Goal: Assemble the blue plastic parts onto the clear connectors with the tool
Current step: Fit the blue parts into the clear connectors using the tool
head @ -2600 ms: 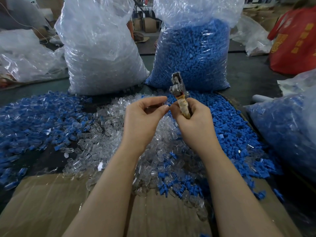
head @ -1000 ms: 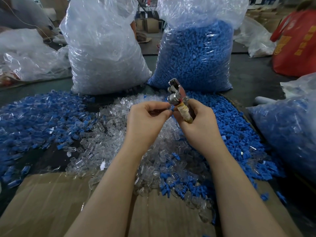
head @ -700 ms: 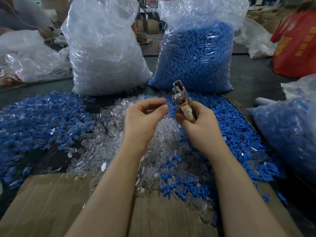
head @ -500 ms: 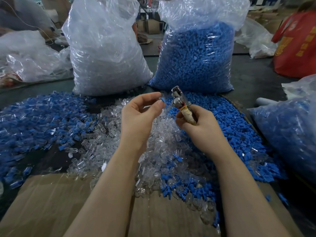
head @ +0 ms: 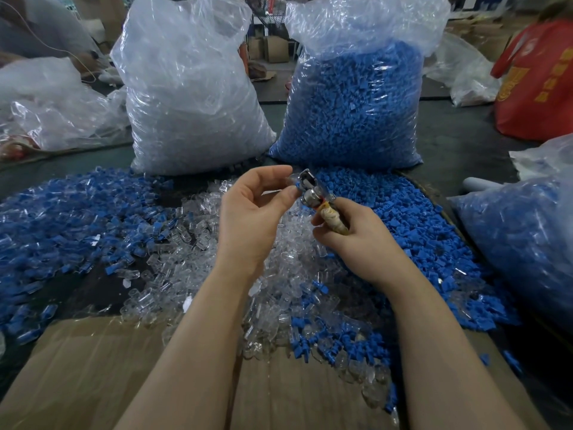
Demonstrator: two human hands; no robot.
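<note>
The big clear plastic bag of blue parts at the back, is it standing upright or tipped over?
Upright: the clear plastic bag of blue parts stands on its base, open top bunched above.

I see soft, dim, even light; glare glints on the clear bag (head: 186, 88) at upper centre, and the frame's edges bend and blur.

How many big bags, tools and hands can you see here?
Big upright bags: 2, one of clear parts and one of blue parts
Tools: 1, held in the right hand
Hands: 2, left hand and right hand
Total: 5
</note>
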